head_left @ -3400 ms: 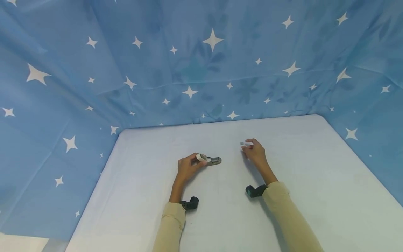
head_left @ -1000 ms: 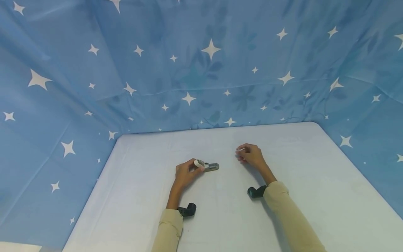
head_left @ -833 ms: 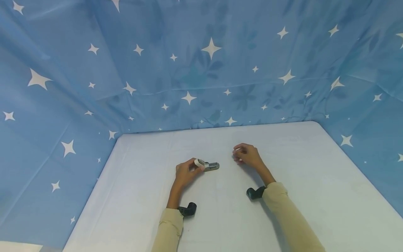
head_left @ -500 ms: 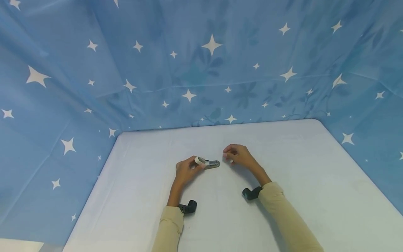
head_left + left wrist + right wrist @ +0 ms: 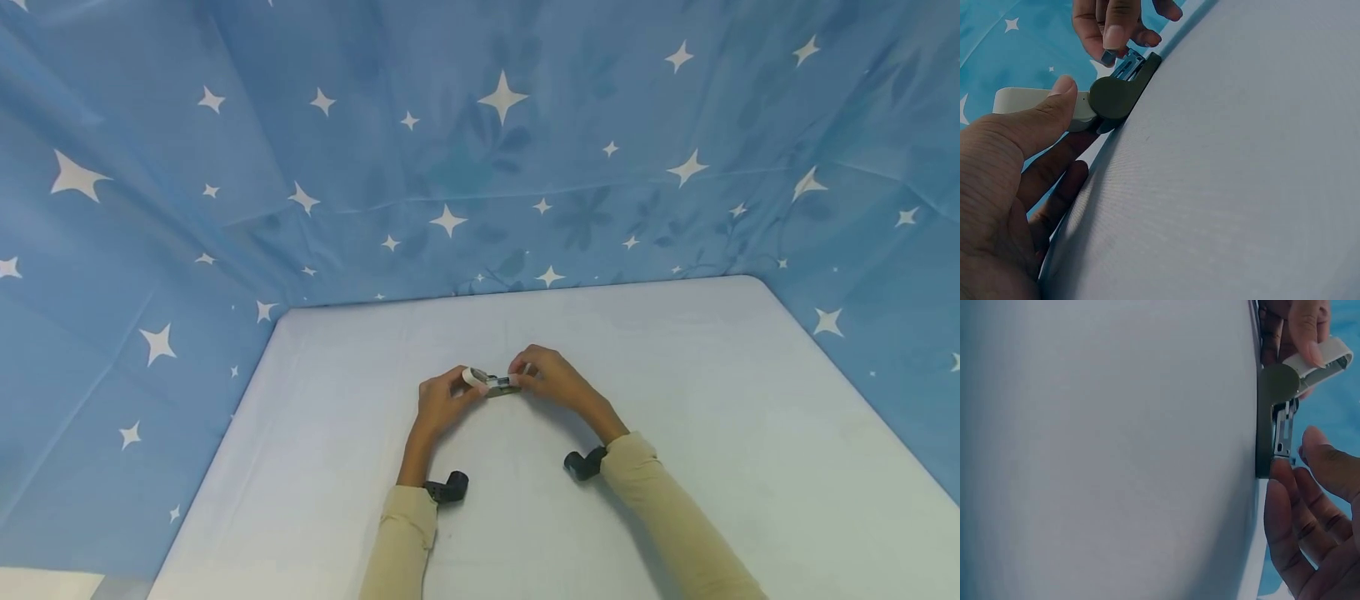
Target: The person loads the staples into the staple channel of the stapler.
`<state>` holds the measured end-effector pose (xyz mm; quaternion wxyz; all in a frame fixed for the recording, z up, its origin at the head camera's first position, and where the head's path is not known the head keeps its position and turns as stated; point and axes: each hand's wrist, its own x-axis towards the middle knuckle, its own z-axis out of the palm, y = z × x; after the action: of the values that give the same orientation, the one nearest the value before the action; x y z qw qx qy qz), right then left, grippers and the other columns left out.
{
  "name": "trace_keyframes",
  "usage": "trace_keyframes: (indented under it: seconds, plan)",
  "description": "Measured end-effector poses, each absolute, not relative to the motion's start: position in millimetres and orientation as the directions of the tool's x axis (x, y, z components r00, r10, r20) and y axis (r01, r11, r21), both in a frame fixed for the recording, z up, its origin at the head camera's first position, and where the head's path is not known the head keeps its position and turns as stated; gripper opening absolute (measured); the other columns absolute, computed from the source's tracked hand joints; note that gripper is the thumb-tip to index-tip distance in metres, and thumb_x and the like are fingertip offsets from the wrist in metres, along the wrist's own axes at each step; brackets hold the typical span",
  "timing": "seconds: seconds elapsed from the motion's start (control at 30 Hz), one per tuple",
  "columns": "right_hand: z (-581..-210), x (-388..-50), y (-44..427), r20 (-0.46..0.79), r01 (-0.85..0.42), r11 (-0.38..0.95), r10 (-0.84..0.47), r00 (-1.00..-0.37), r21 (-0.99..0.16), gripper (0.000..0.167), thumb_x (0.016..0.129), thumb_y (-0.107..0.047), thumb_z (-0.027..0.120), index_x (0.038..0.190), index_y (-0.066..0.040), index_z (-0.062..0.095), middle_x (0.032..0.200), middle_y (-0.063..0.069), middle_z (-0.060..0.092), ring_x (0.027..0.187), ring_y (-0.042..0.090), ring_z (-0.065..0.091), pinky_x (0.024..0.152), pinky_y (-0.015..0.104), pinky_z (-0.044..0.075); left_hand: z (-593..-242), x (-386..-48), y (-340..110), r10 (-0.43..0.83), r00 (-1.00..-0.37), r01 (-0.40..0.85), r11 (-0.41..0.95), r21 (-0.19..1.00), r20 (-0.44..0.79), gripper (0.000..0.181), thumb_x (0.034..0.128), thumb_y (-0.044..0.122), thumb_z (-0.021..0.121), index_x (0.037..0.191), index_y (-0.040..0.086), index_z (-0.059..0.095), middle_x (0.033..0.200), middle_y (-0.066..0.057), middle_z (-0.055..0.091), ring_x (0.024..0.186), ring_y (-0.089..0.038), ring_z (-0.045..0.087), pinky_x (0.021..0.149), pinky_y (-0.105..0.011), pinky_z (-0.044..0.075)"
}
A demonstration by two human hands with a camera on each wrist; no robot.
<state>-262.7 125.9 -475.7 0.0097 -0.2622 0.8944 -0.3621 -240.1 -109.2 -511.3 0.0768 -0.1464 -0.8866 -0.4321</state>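
Note:
A stapler (image 5: 501,391) with a white top and dark olive base lies on the table, its cover swung up and its metal magazine (image 5: 1283,431) exposed. My left hand (image 5: 442,407) holds the raised white cover (image 5: 1022,99) between thumb and fingers. At the stapler's far end, my right hand (image 5: 557,382) pinches a small silvery piece that looks like a strip of staples (image 5: 1108,57), right by the open magazine. Fingers hide most of that strip. The right wrist view has the right fingertips close against the magazine's end.
The white-covered table (image 5: 360,350) extends around both hands. Behind and beside it hangs a blue cloth (image 5: 337,167) with white stars. Each wrist wears a black camera, one on the left (image 5: 448,487) and one on the right (image 5: 585,463).
My right hand has moved left with the small strip, from well apart to the stapler's open magazine. The left hand still holds the raised cover in about the same place.

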Motion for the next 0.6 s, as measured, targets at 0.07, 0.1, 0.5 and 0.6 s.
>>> trace_keyframes:
  seconds: [0.07,0.1,0.5,0.6]
  plan:
    - [-477,-263,123,0.186,-0.481,0.624,-0.478,-0.858,-0.616,0.013,0.090,-0.018,0.071,0.100,-0.010,0.070,0.097,0.002,0.066,0.088,0.015,0.062,0.077,0.030,0.051,-511,-240,-109,0.190,-0.948,0.319,0.586,0.745,0.256,0.028,0.0861,0.037,0.073,0.108,0.021,0.072,0.110,0.000,0.075,0.110,-0.021,0.068,0.106,-0.051,0.038]
    - [-477,-262,122,0.189,-0.484,0.630,-0.477,-0.858,-0.607,0.012,0.090,-0.018,0.072,0.099,-0.011,0.071,0.097,0.002,0.066,0.088,0.015,0.061,0.077,0.031,0.052,-511,-241,-109,0.190,-0.947,0.320,0.589,0.742,0.258,0.028,0.0861,0.037,0.073,0.108,0.020,0.072,0.110,0.000,0.075,0.110,-0.021,0.068,0.106,-0.051,0.037]
    - [-477,-263,114,0.192,-0.509,0.684,-0.487,-0.852,-0.523,0.011,0.088,-0.019,0.073,0.097,-0.012,0.072,0.094,0.000,0.067,0.084,0.012,0.062,0.074,0.029,0.051,-512,-241,-109,0.190,-0.949,0.314,0.578,0.753,0.250,0.027,0.0865,0.037,0.073,0.107,0.020,0.072,0.110,0.000,0.075,0.110,-0.020,0.068,0.106,-0.050,0.037]
    - [-478,-263,113,0.186,-0.504,0.692,-0.484,-0.855,-0.518,0.011,0.088,-0.018,0.073,0.097,-0.011,0.072,0.094,0.000,0.068,0.084,0.012,0.063,0.074,0.029,0.051,-513,-241,-110,0.192,-0.948,0.319,0.581,0.749,0.255,0.027,0.0861,0.037,0.073,0.107,0.020,0.072,0.110,-0.001,0.075,0.109,-0.021,0.068,0.105,-0.050,0.038]
